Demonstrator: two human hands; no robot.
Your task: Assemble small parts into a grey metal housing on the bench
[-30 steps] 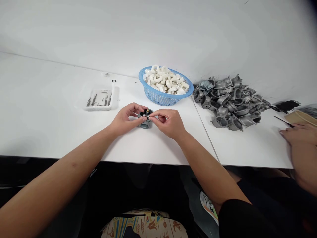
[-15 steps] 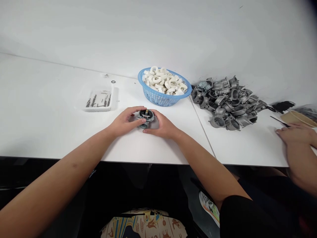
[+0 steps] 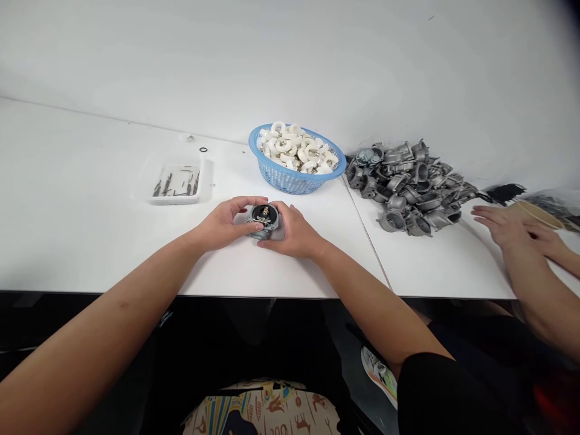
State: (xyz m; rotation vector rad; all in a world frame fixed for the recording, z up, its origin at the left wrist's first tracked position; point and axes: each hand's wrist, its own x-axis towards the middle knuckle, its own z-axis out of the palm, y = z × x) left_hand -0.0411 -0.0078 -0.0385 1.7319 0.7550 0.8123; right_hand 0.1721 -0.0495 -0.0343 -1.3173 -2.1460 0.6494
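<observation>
Both my hands are close together over the table, holding a small die-cast carburetor body (image 3: 265, 219). It is grey metal, with a dark round recess and a small brass fitting on its upward face. My left hand (image 3: 226, 223) curls around its left side, and my right hand (image 3: 290, 232) cups its right side. My fingers hide most of the body's lower part. The body seems to sit low, close to the white table (image 3: 90, 241), but I cannot tell whether it touches.
Ahead stand a blue plastic basket (image 3: 276, 181) of white ring-shaped parts and a clear tray (image 3: 174, 201) of small metal pins. A black O-ring (image 3: 203, 149) lies nearby. To the right are a heap of metal carburetor bodies (image 3: 408, 190) and a co-worker's hands (image 3: 502, 226).
My right hand has gone from pinching at the top of the body to cupping its side. The body now lies flatter, with its top facing up. The co-worker's hands have moved toward the heap.
</observation>
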